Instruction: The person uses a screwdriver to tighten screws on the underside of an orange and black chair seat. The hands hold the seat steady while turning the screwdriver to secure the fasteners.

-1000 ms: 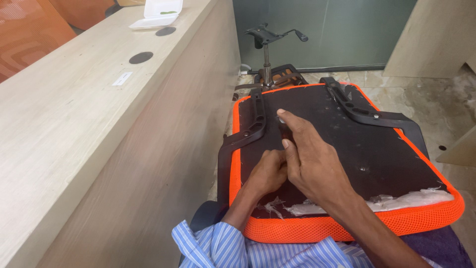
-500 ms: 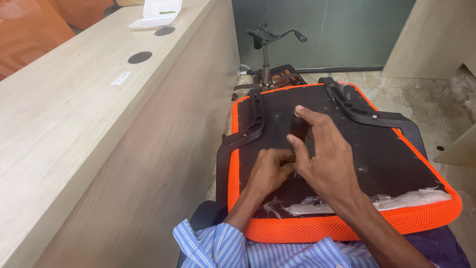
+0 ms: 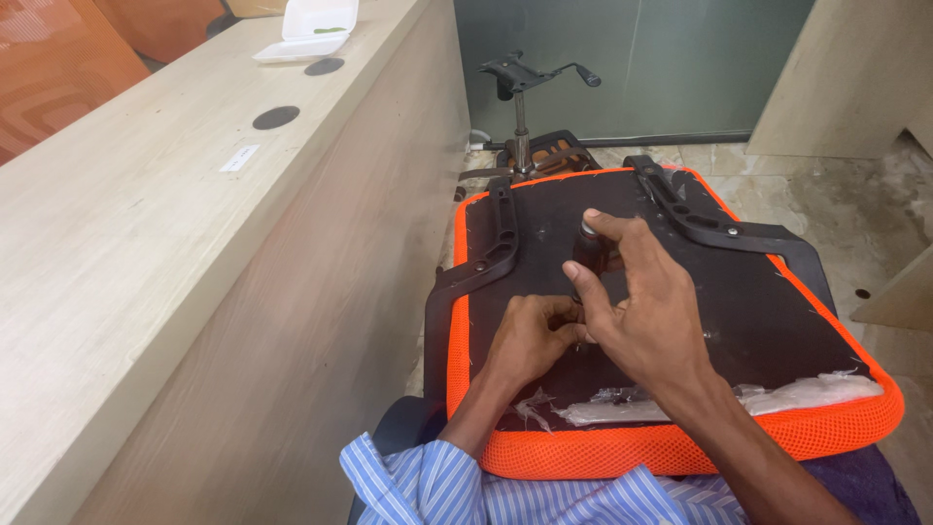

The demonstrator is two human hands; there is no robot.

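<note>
A long pale wooden bench point(image 3: 146, 243) is running along the left side, carrying a white foam box point(image 3: 309, 29) at its far end, with two dark round holes and a small white label showing in its top. Just right of the bench, an upturned chair seat point(image 3: 680, 447) with an orange mesh edge is lying across the person's lap, its black underside facing up. A black bracket point(image 3: 491, 255) is sitting along the seat's left edge and another black bracket point(image 3: 714, 226) is lying across its far right corner. Beyond the seat, a chair base with its post point(image 3: 522, 126) is standing on the tiled floor point(image 3: 855, 214). The left hand point(image 3: 533, 340) is resting curled on the black underside, fingers folded in; whether it is gripping anything I cannot tell. The right hand point(image 3: 646, 311) is arching over the seat's middle, thumb and forefinger pinching a small dark knob point(image 3: 589, 248). Torn clear plastic point(image 3: 777, 397) is clinging near the seat's front edge.
</note>
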